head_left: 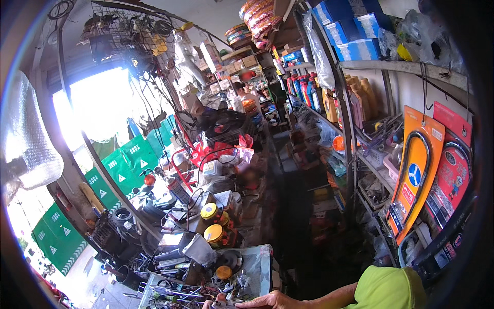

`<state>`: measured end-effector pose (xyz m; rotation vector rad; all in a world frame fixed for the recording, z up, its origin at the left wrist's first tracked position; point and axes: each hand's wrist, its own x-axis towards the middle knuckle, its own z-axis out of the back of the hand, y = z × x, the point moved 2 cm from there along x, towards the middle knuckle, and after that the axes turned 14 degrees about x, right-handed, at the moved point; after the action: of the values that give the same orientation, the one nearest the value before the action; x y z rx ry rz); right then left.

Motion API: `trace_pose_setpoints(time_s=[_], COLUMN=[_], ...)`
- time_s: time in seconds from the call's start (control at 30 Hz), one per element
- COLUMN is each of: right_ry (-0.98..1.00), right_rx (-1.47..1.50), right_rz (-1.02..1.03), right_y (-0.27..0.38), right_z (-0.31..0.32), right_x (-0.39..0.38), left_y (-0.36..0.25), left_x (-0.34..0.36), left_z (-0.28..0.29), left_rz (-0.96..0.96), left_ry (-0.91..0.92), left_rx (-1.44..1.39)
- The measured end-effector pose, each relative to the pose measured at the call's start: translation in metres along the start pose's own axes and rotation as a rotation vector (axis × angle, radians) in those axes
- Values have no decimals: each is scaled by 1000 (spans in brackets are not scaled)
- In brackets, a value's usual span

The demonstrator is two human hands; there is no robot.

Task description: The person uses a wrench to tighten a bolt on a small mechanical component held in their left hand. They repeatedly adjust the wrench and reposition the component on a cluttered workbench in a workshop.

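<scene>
At the bottom edge, my right hand (270,301) reaches in below a yellow-green sleeve (388,288), its fingers closed on a small greyish item (234,304) that I cannot make out. My left hand (211,304) shows only partly beside it, closed around the same item as far as visible. Just beyond lie scattered tools (180,293), a small clear bottle (243,278), an orange-lidded tub (224,272) and a dark disc (234,257) on a cluttered bench (265,251).
Yellow-lidded tubs (213,233) stand behind the bench. A narrow dark aisle (290,206) runs beside loaded shelves (391,67) with hanging packaged locks (414,175). At left is a bright doorway with green hoarding (59,237). A person (247,97) is at the back.
</scene>
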<state>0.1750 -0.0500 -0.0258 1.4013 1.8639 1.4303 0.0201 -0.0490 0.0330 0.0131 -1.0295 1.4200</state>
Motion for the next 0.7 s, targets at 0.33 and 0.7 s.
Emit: trace_pose_setpoints(time_s=[0.33, 0.7], right_ry=[-48, -22], right_rx=[-226, -277], right_rz=[318, 427], right_y=[9, 17], right_z=[-7, -7], right_x=[-4, -1], left_y=[1, 1], left_x=[-1, -2], left_z=[-2, -3], left_rz=[-97, -72], left_ry=[-124, -55], left_rx=[137, 105])
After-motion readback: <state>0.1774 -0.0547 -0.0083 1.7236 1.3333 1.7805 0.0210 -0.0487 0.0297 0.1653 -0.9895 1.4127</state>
